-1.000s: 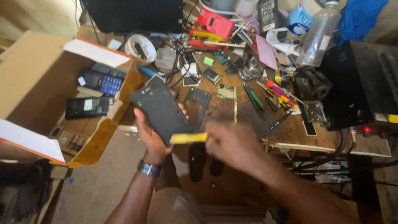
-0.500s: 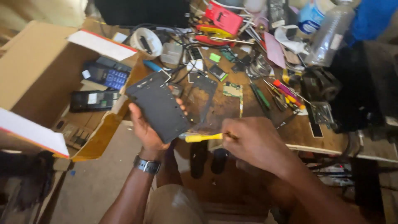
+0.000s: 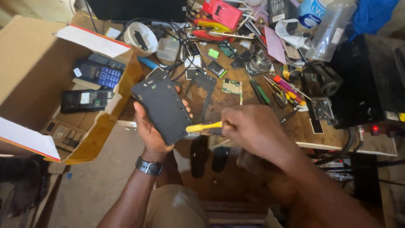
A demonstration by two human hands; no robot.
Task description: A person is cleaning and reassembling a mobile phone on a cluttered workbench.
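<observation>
My left hand [image 3: 152, 136] holds a dark phone body [image 3: 161, 107] tilted up, its back facing me, just off the workbench's front edge. A watch sits on that wrist. My right hand [image 3: 252, 128] grips a yellow pry tool [image 3: 203, 126], whose tip touches the phone's lower right edge. Both hands hover above my lap, in front of the wooden workbench [image 3: 228, 99]. Behind the phone, a black phone cover [image 3: 203, 90] and a small green circuit board [image 3: 231, 87] lie on the bench.
An open cardboard box [image 3: 46, 76] at left holds a keypad phone [image 3: 98, 72] and a black phone [image 3: 84, 100]. Screwdrivers [image 3: 287, 89], a red meter [image 3: 222, 12], cables, a plastic bottle [image 3: 327, 29] and a black power unit [image 3: 371, 80] crowd the bench.
The yellow pry tool has shifted slightly along the phone's lower edge. My left hand has kept the phone in about the same place, and the view has tilted a little.
</observation>
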